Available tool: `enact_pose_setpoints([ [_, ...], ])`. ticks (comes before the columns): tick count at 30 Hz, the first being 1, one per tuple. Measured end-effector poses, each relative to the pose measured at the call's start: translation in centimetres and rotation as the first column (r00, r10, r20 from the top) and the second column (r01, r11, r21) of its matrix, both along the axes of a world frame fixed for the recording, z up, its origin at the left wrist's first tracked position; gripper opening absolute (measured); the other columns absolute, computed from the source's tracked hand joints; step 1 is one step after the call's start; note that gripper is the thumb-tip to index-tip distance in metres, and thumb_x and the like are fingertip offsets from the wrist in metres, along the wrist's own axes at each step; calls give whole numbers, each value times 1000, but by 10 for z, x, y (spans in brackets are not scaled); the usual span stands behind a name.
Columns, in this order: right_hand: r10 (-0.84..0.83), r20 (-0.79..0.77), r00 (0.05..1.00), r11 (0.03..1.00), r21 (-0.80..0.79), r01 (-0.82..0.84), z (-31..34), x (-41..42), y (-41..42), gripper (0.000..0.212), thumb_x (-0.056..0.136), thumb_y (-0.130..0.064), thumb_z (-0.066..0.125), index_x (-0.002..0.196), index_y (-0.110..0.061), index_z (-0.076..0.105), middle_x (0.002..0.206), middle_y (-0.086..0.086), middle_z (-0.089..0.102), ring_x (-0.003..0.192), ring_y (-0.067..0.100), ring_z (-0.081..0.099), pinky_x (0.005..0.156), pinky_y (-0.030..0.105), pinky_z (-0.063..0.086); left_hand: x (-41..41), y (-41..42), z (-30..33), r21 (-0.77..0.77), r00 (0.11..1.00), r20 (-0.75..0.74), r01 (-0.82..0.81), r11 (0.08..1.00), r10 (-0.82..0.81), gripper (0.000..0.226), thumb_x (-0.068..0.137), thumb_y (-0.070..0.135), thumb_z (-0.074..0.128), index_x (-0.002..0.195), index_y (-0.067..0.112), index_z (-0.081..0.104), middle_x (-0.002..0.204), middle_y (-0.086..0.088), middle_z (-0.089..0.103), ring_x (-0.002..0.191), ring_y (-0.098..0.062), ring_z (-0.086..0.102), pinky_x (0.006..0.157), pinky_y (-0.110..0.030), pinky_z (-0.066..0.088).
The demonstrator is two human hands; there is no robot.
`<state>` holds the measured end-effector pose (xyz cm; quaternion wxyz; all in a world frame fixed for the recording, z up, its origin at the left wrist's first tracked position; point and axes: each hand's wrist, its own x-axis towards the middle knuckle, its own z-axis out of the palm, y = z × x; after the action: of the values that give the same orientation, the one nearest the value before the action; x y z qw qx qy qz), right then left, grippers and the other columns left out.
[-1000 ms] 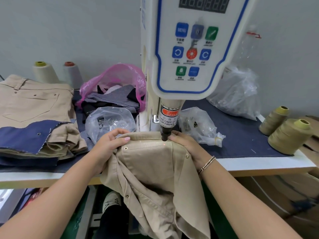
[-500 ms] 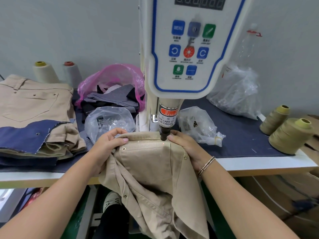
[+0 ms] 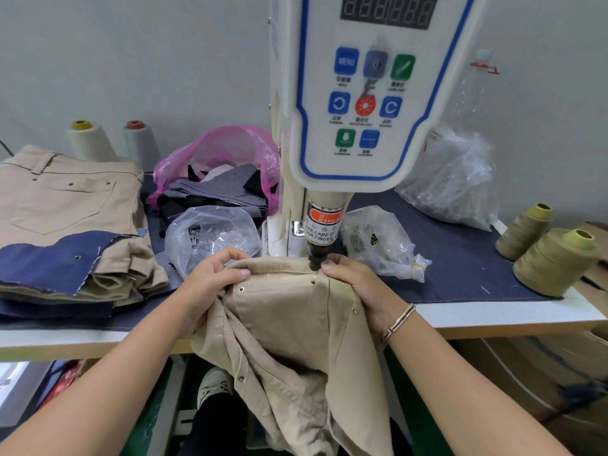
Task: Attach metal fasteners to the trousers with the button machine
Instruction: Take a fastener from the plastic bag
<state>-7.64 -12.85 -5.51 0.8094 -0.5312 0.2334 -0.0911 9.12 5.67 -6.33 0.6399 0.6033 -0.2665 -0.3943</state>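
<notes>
Beige trousers (image 3: 289,327) lie under the button machine (image 3: 358,126), their bulk hanging off the table's front edge. The machine's black punch tip (image 3: 315,260) stands just above the cloth's top seam. A brass fastener (image 3: 313,282) sits just below the tip; others shine at left (image 3: 241,288) and right (image 3: 355,311). My left hand (image 3: 210,281) grips the bunched cloth left of the punch. My right hand (image 3: 358,287) holds the cloth at the right, fingertips beside the tip.
A stack of beige trousers with blue cloth (image 3: 65,225) lies at left. Clear bags of fasteners (image 3: 210,235) (image 3: 381,245) flank the machine. A pink bag of scraps (image 3: 223,169) sits behind. Thread cones stand at back left (image 3: 88,139) and right (image 3: 556,261).
The punch tip has come off the cloth, and a brass fastener now shows just below it. Both hands keep their hold; the cloth shifted slightly.
</notes>
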Motion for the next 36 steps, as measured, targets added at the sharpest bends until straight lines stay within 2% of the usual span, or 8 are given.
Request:
enact_pose_setpoints([
  [11,-15,107,994,990,-136,29,15,-33,13,18,73,-7,63,83,-16,53,73,-3,62,68,7,59,59,17,47,-5,3,14,68,972,98,208,976,-214,21,84,36,63,98,23,71,90,-4,70,78,-14,63,61,-22,46],
  [15,-72,-158,985,943,-332,16,15,-33,10,15,90,-9,57,84,-22,60,68,-10,62,58,0,55,52,16,42,-6,0,18,58,973,144,174,983,-181,21,82,40,62,93,23,70,87,-4,69,78,-16,63,70,-25,49],
  [19,-198,-200,960,798,-602,39,18,-36,-5,8,91,-14,56,93,-22,59,73,-5,66,53,2,57,57,21,49,5,-1,5,118,952,306,-24,993,-13,23,82,45,64,84,22,66,77,-6,61,75,-21,54,74,-33,39],
  [22,-408,-86,909,495,-857,141,31,-42,-26,10,93,-22,55,88,-28,61,81,-9,65,66,2,58,59,18,45,7,-1,-12,112,905,419,-130,985,71,15,90,37,63,79,27,67,72,-11,65,69,-17,58,74,-33,42],
  [25,-499,-224,838,150,-974,-171,42,-34,-55,22,94,-20,47,93,-18,68,92,-3,67,83,18,60,71,31,47,5,-2,-20,51,868,479,-175,983,130,16,92,31,61,77,27,68,73,-4,69,68,-11,60,72,-29,43],
  [28,-510,-467,722,36,-850,-525,42,-14,-74,32,95,-16,40,106,-18,70,104,13,66,91,32,60,76,35,49,3,-1,-22,-5,851,502,-175,985,153,18,84,41,58,76,27,66,67,1,64,63,-6,55,65,-19,41],
  [31,-548,-551,629,21,-761,-648,38,12,-79,31,96,-21,39,114,-25,63,105,8,61,90,28,57,75,33,46,2,0,-22,-59,854,487,-176,983,182,19,82,40,57,72,26,66,66,4,61,64,-8,53,64,-17,40],
  [36,-602,-688,406,220,-632,-743,35,42,-79,36,95,-33,48,126,-16,56,132,5,55,125,27,49,103,36,37,2,-1,-22,-52,861,480,-165,985,170,22,81,39,57,67,24,67,64,5,59,65,-9,51,67,-26,40],
])
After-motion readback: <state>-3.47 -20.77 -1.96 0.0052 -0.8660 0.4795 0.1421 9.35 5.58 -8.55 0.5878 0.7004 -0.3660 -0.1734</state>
